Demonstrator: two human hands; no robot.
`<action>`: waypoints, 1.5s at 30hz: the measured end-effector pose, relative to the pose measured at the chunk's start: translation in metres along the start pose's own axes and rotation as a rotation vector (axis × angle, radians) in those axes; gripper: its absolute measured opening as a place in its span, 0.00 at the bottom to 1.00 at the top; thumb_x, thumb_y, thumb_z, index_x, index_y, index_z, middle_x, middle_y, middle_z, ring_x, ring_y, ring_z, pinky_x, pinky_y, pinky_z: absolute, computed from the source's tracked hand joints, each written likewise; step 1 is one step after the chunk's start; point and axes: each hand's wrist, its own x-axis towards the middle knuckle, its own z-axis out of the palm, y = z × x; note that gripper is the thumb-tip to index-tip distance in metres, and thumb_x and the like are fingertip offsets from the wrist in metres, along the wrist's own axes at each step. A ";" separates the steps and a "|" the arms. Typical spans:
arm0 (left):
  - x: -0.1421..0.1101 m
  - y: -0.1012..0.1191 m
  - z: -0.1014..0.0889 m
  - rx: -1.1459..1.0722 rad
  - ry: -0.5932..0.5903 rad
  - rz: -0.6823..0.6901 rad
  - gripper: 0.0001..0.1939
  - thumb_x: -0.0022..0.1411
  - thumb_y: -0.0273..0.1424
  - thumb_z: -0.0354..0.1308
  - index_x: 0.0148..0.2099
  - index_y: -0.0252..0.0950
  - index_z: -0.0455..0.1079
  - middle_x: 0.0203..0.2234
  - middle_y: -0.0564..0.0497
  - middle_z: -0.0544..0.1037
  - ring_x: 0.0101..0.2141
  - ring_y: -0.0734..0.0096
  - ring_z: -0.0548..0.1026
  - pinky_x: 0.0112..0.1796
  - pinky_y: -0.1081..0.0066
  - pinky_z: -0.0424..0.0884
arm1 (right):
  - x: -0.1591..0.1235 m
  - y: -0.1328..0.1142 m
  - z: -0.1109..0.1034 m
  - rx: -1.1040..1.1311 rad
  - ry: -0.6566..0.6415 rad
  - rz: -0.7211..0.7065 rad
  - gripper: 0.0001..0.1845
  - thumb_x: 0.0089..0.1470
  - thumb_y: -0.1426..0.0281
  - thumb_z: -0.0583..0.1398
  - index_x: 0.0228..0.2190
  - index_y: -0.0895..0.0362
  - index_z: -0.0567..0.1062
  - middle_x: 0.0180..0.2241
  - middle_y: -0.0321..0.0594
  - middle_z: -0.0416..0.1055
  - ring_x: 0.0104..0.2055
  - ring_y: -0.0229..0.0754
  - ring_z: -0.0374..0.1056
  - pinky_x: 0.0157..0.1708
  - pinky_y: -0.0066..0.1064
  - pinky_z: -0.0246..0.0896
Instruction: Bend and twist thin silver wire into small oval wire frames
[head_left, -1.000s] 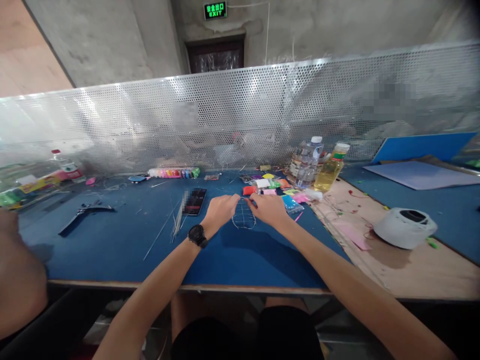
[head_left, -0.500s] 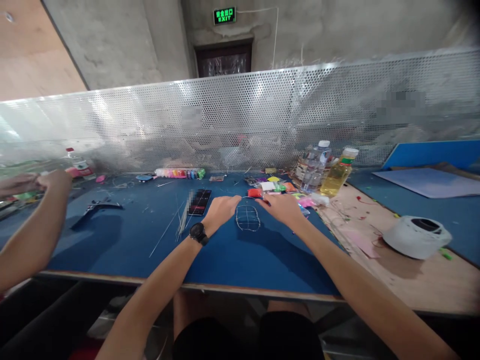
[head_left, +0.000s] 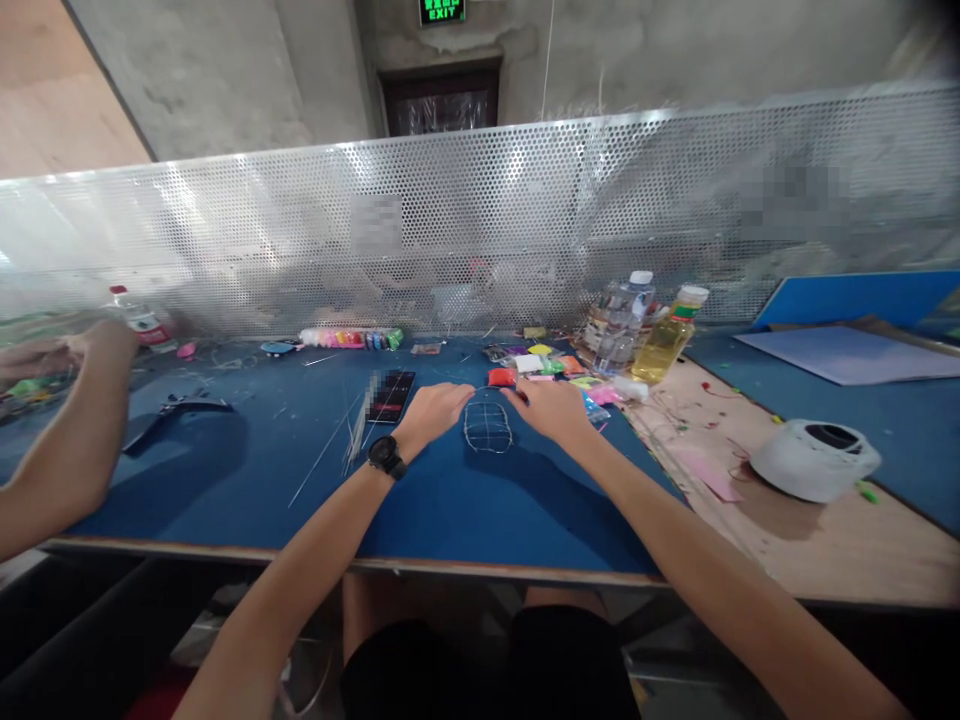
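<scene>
A thin, slightly bent wire point(head_left: 489, 388) spans the gap between my two hands above the blue tabletop. My left hand point(head_left: 439, 408), with a black watch on its wrist, pinches the wire's left end. The other end is in the closed fingers of my right hand point(head_left: 551, 405). Just below and between them is a small rounded wire grid point(head_left: 488, 433) of crossing strands; whether it touches the held wire I cannot tell. Left of my left hand lie a dark phone point(head_left: 391, 397) and a bundle of loose straight wires point(head_left: 355, 438).
Colourful packets point(head_left: 529, 365) lie behind my right hand. Two bottles, one with yellow liquid point(head_left: 664, 345), stand by a perforated metal screen point(head_left: 480, 230). A white rounded object point(head_left: 814, 460) sits on bare wood at right. Another person's arm point(head_left: 71, 445) reaches in at left, near a dark curved object point(head_left: 180, 415).
The view has shifted slightly, so everything sits a little higher and further left. My hands keep nearly the same pose around the wire.
</scene>
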 end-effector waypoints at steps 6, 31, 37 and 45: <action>0.001 0.001 0.003 -0.044 -0.028 0.032 0.17 0.72 0.33 0.43 0.53 0.38 0.71 0.44 0.47 0.79 0.44 0.67 0.76 0.44 0.70 0.68 | 0.002 0.010 0.001 0.030 0.002 0.001 0.26 0.65 0.54 0.46 0.38 0.55 0.78 0.34 0.46 0.79 0.37 0.46 0.73 0.30 0.31 0.52; 0.006 0.012 -0.011 0.037 -0.047 -0.309 0.15 0.70 0.36 0.42 0.43 0.42 0.71 0.29 0.47 0.80 0.32 0.63 0.77 0.31 0.71 0.60 | 0.000 -0.008 -0.006 0.099 0.043 -0.082 0.24 0.65 0.61 0.46 0.32 0.56 0.79 0.29 0.45 0.77 0.29 0.43 0.70 0.27 0.31 0.47; 0.004 0.009 -0.007 0.021 -0.077 -0.228 0.15 0.70 0.37 0.44 0.48 0.43 0.71 0.30 0.49 0.80 0.32 0.64 0.77 0.31 0.71 0.61 | -0.002 -0.005 -0.003 0.135 0.054 -0.102 0.22 0.64 0.60 0.48 0.31 0.55 0.78 0.31 0.41 0.78 0.31 0.42 0.71 0.27 0.30 0.46; 0.004 0.020 -0.006 0.041 -0.100 -0.163 0.18 0.70 0.39 0.42 0.50 0.44 0.72 0.30 0.47 0.81 0.32 0.63 0.78 0.32 0.70 0.62 | -0.004 -0.014 -0.008 0.182 0.034 -0.189 0.19 0.64 0.62 0.49 0.33 0.55 0.77 0.33 0.41 0.78 0.33 0.41 0.71 0.28 0.30 0.48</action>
